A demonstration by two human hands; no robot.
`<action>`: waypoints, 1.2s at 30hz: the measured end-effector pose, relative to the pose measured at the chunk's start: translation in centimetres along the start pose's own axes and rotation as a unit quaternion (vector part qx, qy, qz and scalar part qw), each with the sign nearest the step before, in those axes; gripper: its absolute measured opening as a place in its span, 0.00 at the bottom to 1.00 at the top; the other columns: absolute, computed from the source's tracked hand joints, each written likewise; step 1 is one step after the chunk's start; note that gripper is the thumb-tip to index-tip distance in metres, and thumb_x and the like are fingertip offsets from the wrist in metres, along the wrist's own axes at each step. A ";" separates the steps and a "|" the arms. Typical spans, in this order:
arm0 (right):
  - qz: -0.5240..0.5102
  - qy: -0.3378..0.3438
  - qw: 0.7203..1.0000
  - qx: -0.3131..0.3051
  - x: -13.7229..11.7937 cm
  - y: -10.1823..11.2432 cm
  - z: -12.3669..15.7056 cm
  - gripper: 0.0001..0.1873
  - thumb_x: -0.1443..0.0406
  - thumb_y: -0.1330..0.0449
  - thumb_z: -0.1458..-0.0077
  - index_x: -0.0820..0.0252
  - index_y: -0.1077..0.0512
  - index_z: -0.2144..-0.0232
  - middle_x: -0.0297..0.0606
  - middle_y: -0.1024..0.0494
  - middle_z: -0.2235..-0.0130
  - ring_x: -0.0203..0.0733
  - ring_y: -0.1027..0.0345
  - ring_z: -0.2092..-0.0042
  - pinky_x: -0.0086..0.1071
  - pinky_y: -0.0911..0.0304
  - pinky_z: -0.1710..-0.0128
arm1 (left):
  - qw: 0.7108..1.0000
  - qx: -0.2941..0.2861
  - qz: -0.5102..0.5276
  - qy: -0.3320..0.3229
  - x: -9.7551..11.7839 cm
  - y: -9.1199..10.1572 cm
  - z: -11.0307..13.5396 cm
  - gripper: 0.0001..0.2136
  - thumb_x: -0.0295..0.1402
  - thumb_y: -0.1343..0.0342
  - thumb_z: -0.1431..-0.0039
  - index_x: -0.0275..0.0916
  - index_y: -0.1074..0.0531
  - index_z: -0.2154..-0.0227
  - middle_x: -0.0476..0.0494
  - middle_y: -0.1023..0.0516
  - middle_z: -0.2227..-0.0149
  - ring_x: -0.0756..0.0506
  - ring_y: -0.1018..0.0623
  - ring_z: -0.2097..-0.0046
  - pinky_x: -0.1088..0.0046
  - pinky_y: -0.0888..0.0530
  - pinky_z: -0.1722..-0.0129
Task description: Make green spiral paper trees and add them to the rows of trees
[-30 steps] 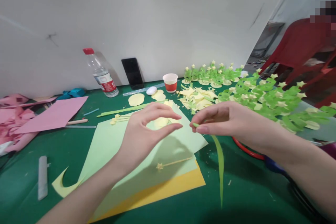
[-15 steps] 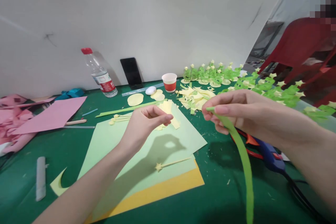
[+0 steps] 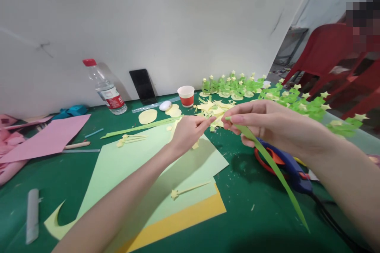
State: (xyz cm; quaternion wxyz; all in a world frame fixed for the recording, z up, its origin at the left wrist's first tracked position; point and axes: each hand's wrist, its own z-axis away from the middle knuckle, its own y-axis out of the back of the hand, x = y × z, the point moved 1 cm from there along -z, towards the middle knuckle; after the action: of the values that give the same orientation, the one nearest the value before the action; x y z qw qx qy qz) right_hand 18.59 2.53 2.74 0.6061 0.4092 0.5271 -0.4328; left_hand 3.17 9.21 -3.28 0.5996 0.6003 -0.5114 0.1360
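Observation:
My right hand [image 3: 261,124] pinches one end of a long green paper strip [image 3: 274,166] between thumb and fingers. The strip's other end hangs down to the right over the table. Close to that pinched end, but apart from it, is my left hand [image 3: 190,132], thumb and forefinger pressed together, with nothing visible in them. Beneath the left arm lie light green paper sheets [image 3: 113,182] on a yellow sheet [image 3: 181,220]. A small yellow paper star on a thin stem [image 3: 174,194] rests on the sheets; several similar stems [image 3: 133,139] lie farther back.
A blue glue gun [image 3: 292,172] and red-handled scissors [image 3: 261,164] lie under my right hand. Yellow paper scraps [image 3: 215,106], a paper cup [image 3: 186,97], a phone [image 3: 143,86] and a water bottle [image 3: 108,91] stand or lie behind. Green star-topped paper pieces [image 3: 234,85] fill the back right.
My left hand has moved right, up close to my right hand, its fingers straighter. The green strip's free end has swung up and right into view. The whole view has shifted slightly.

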 end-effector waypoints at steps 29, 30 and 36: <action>0.014 -0.038 0.994 -0.099 2.0 -2.8 -0.7 0.08 0.60 0.37 0.57 0.59 0.25 0.76 0.30 0.29 0.75 0.28 0.39 0.73 0.23 0.41 0.72 | 0.945 -0.054 -0.132 -0.293 3.5 4.2 5.5 0.12 0.23 0.53 0.41 0.41 0.26 0.63 0.41 0.31 0.52 0.44 0.36 0.50 0.64 0.34 0.53; 0.009 -0.042 0.994 -0.101 2.1 -2.9 -0.8 0.08 0.60 0.37 0.57 0.59 0.25 0.75 0.30 0.29 0.75 0.28 0.39 0.73 0.23 0.41 0.72 | 0.948 -0.057 -0.124 -0.289 3.6 4.3 5.5 0.11 0.23 0.52 0.42 0.40 0.25 0.64 0.41 0.30 0.53 0.44 0.35 0.51 0.64 0.34 0.53; -0.021 -0.035 0.994 -0.103 2.2 -3.3 -0.6 0.08 0.60 0.38 0.55 0.58 0.24 0.74 0.29 0.28 0.75 0.26 0.39 0.74 0.20 0.42 0.74 | 0.970 0.031 -0.062 -0.233 3.9 4.0 5.7 0.04 0.27 0.42 0.49 0.42 0.24 0.75 0.46 0.27 0.62 0.45 0.32 0.57 0.64 0.33 0.56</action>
State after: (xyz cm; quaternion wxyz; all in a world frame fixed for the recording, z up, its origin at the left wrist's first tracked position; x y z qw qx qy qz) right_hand 15.38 1.97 0.37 0.6541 0.3176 0.5558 -0.4031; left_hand -0.74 3.54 0.72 0.4521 0.6641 -0.5948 -0.0292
